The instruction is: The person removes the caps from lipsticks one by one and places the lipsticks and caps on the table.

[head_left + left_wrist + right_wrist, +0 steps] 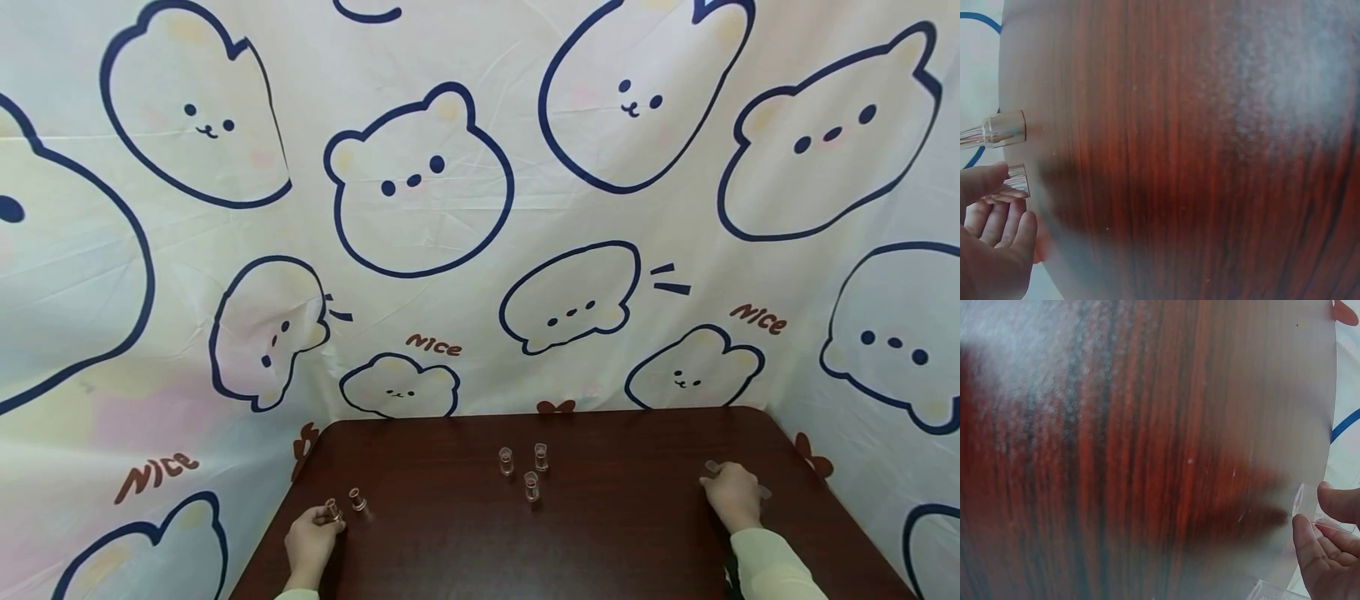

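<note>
At the left side of the table, my left hand [310,543] pinches a small clear glass [333,510] between thumb and fingers. A second small clear glass [357,499] stands just beyond it to the right. The left wrist view shows both, the held glass [1019,179] partly covered by the hand. Over at the right, my right hand [735,496] pinches a clear, cup-like piece [1303,503] between thumb and fingertips; much of it is hidden. Another clear piece [764,492] shows just right of that hand, its edge also visible low in the right wrist view.
Three small clear glasses, a left one [506,462], a back one [541,457] and a front one [532,487], stand grouped near the middle of the dark wooden table [450,550]. A cloth [480,317] printed with cartoon animals hangs behind the table and along both sides.
</note>
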### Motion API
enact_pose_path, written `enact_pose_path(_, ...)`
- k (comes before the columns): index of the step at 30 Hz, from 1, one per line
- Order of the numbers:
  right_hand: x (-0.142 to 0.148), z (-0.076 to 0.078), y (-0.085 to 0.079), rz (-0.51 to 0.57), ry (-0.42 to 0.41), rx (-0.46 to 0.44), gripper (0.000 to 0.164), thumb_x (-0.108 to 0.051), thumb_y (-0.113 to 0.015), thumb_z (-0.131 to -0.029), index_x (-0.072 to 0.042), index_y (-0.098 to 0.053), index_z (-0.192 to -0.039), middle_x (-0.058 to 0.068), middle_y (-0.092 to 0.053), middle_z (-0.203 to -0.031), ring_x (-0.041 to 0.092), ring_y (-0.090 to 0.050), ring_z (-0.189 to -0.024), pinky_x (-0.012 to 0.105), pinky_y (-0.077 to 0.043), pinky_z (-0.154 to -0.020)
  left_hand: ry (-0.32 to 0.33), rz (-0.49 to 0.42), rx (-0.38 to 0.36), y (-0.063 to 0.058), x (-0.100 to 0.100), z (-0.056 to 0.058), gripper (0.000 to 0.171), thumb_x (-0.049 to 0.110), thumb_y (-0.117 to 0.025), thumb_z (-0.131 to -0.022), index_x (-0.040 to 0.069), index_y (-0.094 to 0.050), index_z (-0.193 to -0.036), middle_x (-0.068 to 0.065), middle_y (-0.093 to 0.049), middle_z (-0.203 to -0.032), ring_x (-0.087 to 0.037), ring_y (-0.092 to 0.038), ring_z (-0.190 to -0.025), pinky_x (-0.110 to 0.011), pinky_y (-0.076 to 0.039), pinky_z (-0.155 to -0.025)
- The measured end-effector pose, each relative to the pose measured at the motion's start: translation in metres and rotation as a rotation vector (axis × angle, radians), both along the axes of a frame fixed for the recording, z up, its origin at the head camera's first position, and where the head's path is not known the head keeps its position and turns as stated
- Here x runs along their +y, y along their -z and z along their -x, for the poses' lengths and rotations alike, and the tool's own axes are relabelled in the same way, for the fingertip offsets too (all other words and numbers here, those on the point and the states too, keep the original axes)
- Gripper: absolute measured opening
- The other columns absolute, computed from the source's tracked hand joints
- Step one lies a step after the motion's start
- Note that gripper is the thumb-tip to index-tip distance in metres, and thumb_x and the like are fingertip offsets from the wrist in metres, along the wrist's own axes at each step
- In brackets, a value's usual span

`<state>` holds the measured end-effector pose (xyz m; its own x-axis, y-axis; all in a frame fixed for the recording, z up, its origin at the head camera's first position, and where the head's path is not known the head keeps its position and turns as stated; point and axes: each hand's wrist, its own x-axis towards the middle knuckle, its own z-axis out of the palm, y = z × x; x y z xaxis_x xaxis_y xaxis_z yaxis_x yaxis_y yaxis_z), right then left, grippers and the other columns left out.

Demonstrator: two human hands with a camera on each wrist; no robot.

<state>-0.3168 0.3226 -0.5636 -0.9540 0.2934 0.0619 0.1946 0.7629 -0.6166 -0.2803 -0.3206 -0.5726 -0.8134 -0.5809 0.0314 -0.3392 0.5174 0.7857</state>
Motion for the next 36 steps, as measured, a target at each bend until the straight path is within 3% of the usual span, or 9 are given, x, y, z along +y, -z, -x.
enact_pose_path(13,0.0,-0.002,-0.002,-0.001,-0.007,-0.013,0.025,-0.008,-0.063,-0.09,0.0,-0.067,-0.067,0.035,-0.052,-0.124,0.026,-0.056,-0.052,0.076,-0.033,-0.079,0.013,0.004,-0.025,0.006,-0.003,0.001,0.028,-0.005,-0.074,-0.074,-0.011,-0.063,-0.099,-0.021,-0.064,-0.084,-0.04,-0.058,-0.085,-0.049,-0.047,-0.068)
enact_pose_path(17,-0.001,-0.001,-0.002,-0.01,0.006,-0.039,0.028,-0.009,-0.065,-0.09,-0.003,-0.063,-0.062,0.036,-0.06,-0.109,0.026,-0.056,-0.052,0.074,-0.036,-0.078,0.023,-0.002,-0.033,0.006,-0.003,-0.001,0.032,-0.004,-0.075,-0.075,-0.012,-0.062,-0.104,-0.023,-0.064,-0.087,-0.042,-0.057,-0.088,-0.051,-0.046,-0.071)
enact_pose_path(19,-0.001,0.0,-0.003,-0.008,0.011,-0.039,0.027,-0.01,-0.066,-0.089,-0.002,-0.062,-0.063,0.035,-0.061,-0.107,0.033,-0.06,-0.06,0.076,-0.033,-0.082,0.025,0.004,-0.032,0.006,-0.004,-0.002,0.034,-0.004,-0.075,-0.075,-0.013,-0.062,-0.105,-0.023,-0.064,-0.087,-0.043,-0.056,-0.09,-0.053,-0.045,-0.073)
enact_pose_path(22,-0.003,0.001,-0.003,0.011,0.008,-0.009,0.021,-0.01,-0.067,-0.088,0.01,-0.065,-0.084,0.034,-0.059,-0.115,0.05,-0.059,-0.085,0.079,-0.022,-0.089,0.021,0.013,-0.031,0.007,-0.004,-0.002,0.033,-0.004,-0.075,-0.074,-0.013,-0.062,-0.103,-0.023,-0.064,-0.086,-0.043,-0.055,-0.091,-0.054,-0.043,-0.075)
enact_pose_path(24,-0.004,0.001,-0.005,0.014,0.017,0.012,0.034,-0.011,-0.068,-0.088,0.018,-0.06,-0.104,0.034,-0.057,-0.118,0.057,-0.052,-0.101,0.081,-0.014,-0.089,0.019,0.017,-0.029,0.007,-0.005,-0.001,0.032,-0.004,-0.075,-0.074,-0.013,-0.063,-0.102,-0.022,-0.065,-0.085,-0.043,-0.056,-0.089,-0.054,-0.043,-0.075)
enact_pose_path(26,-0.006,0.001,-0.006,0.018,0.027,0.022,0.051,-0.012,-0.068,-0.089,0.023,-0.049,-0.12,0.035,-0.058,-0.117,0.058,-0.05,-0.106,0.08,-0.022,-0.088,0.02,0.016,-0.03,0.007,-0.005,-0.001,0.031,-0.004,-0.075,-0.074,-0.013,-0.063,-0.102,-0.022,-0.065,-0.084,-0.043,-0.056,-0.088,-0.055,-0.043,-0.075)
enact_pose_path(29,-0.009,0.002,-0.011,0.009,0.05,0.021,0.061,-0.014,-0.068,-0.089,0.025,-0.041,-0.127,0.036,-0.059,-0.113,0.058,-0.05,-0.105,0.081,-0.023,-0.086,0.025,0.017,-0.028,0.008,-0.005,-0.001,0.031,-0.004,-0.075,-0.075,-0.013,-0.064,-0.102,-0.021,-0.066,-0.083,-0.043,-0.057,-0.088,-0.055,-0.043,-0.076)
enact_pose_path(33,-0.014,0.003,-0.02,0.015,0.066,0.034,0.064,-0.015,-0.067,-0.089,0.025,-0.038,-0.13,0.036,-0.061,-0.105,0.061,-0.048,-0.104,0.084,-0.016,-0.085,0.025,0.022,-0.019,0.008,-0.005,-0.001,0.03,-0.004,-0.075,-0.075,-0.012,-0.064,-0.101,-0.021,-0.066,-0.082,-0.044,-0.057,-0.089,-0.057,-0.041,-0.078)
enact_pose_path(36,-0.017,0.003,-0.027,0.006,0.065,0.067,0.063,-0.014,-0.068,-0.089,0.025,-0.039,-0.129,0.039,-0.058,-0.103,0.059,-0.052,-0.097,0.076,-0.033,-0.084,0.023,0.02,-0.018,0.008,-0.005,-0.002,0.029,-0.004,-0.075,-0.075,-0.012,-0.064,-0.1,-0.021,-0.066,-0.082,-0.044,-0.057,-0.089,-0.057,-0.042,-0.078)
